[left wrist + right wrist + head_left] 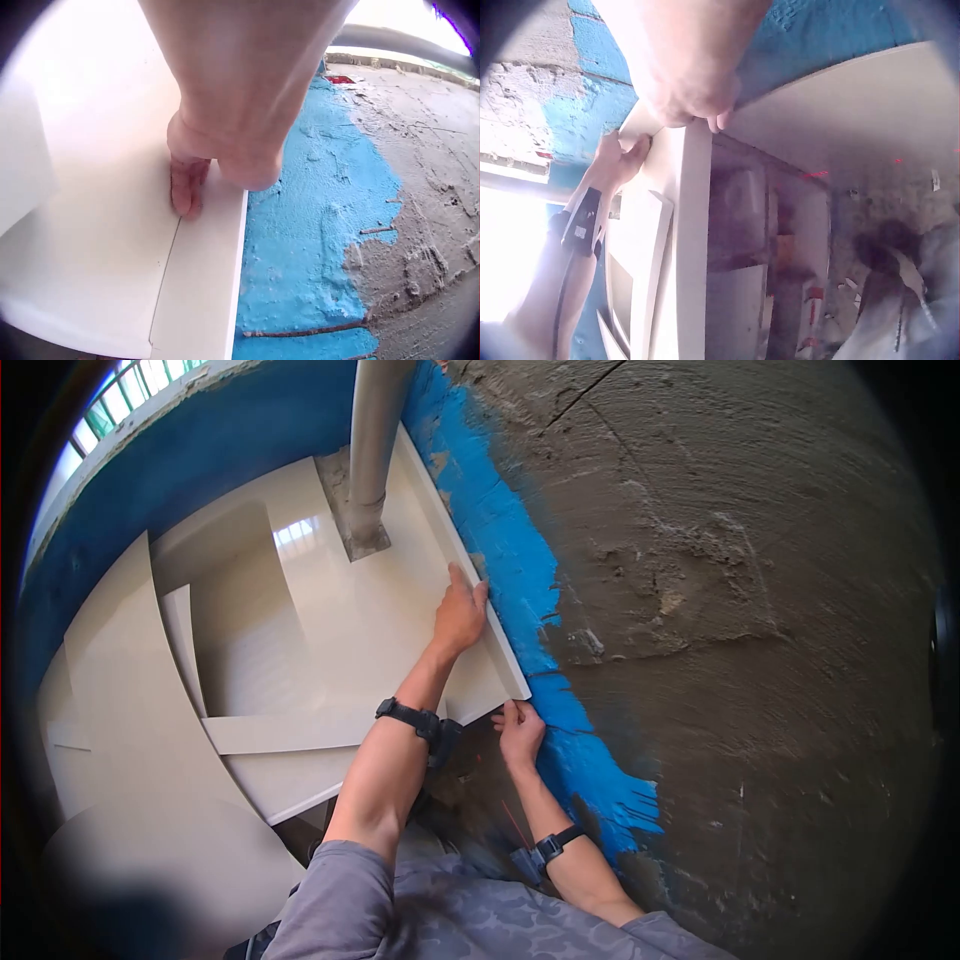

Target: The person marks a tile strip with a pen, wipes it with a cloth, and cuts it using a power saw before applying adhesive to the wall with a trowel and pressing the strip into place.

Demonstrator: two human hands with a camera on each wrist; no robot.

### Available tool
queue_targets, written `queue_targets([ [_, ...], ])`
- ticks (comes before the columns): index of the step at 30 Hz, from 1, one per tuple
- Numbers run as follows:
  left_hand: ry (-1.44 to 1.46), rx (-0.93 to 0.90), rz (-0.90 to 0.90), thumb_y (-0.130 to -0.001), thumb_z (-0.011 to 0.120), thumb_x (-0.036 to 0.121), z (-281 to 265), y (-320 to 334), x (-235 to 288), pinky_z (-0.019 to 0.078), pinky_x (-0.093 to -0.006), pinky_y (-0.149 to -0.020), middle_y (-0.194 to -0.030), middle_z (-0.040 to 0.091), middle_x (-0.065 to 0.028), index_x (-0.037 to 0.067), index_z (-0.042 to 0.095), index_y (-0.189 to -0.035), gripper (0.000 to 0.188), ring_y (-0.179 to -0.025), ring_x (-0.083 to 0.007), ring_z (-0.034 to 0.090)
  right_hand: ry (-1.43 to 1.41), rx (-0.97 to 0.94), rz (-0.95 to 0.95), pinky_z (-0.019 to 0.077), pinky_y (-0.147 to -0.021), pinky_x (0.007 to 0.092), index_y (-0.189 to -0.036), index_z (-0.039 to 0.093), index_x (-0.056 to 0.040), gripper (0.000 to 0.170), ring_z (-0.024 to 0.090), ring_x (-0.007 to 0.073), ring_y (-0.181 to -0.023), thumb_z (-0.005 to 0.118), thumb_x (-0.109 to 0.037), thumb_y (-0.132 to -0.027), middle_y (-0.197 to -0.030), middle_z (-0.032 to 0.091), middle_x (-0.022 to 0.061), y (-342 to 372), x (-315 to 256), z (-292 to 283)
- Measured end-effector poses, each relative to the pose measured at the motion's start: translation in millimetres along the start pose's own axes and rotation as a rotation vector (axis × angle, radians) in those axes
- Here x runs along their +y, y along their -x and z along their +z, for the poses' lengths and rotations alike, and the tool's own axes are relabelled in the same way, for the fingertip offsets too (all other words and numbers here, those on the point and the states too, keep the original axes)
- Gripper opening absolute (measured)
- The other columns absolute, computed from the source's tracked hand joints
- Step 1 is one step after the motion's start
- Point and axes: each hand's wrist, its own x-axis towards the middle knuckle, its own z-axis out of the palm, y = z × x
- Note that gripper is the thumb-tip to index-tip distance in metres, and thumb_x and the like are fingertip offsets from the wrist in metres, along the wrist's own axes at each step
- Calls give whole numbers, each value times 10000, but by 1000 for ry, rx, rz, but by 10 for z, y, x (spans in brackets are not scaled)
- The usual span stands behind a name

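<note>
A glossy white panel (390, 620) with a raised lip along one side lies against the blue-painted wall strip. My left hand (460, 615) grips that lip partway along; in the left wrist view the hand (225, 150) has its fingers down on the inner side and the rest over the edge. At the panel's near corner, my right hand (521, 738) has curled fingers and pinches the edge. The right wrist view shows this hand (694, 94) at the corner, its fingertips partly hidden, and the left hand (619, 159) beyond it on the lip.
A grey pipe (375, 440) rises through a cutout in the panel. Loose white strips (290, 734) lie across the panel around a rectangular basin-like recess (255, 630). Rough grey plaster (740, 610) covers the wall at right. Below the panel are open compartments (739, 217).
</note>
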Motion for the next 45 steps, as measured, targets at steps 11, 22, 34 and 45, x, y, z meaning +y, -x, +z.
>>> queue_targets([
  [11,34,53,-22,-1045,511,394,-26,78,96,509,-563,-976,-1236,606,-400,-76,163,-1611,813,-1068,-549,645,257,25,-59,583,-549,318,-985,694,120,302,771,233,-682,609,-164,-1041,-811,753,165,-13,-212,18],
  [22,90,74,-26,-1046,547,390,-41,138,88,518,-534,-966,-1242,613,-387,-84,201,-1598,806,-1086,-531,646,253,83,-23,587,-532,310,-963,695,109,284,762,223,-660,593,-141,-1052,-819,753,161,-43,-164,105],
  [34,155,68,-1,-1027,555,438,-54,178,18,510,-507,-1002,-1274,591,-398,-86,209,-1605,854,-1126,-530,633,129,-63,29,610,-600,309,-1092,678,129,258,770,234,-751,557,-97,-1066,-994,751,185,19,-280,-36],
  [45,130,32,25,-1050,524,406,-74,164,23,497,-521,-1029,-1355,556,-393,-100,204,-1600,812,-1191,-535,601,252,24,-21,574,-529,302,-971,677,127,292,757,216,-668,570,-125,-1072,-829,750,164,-22,-296,83],
])
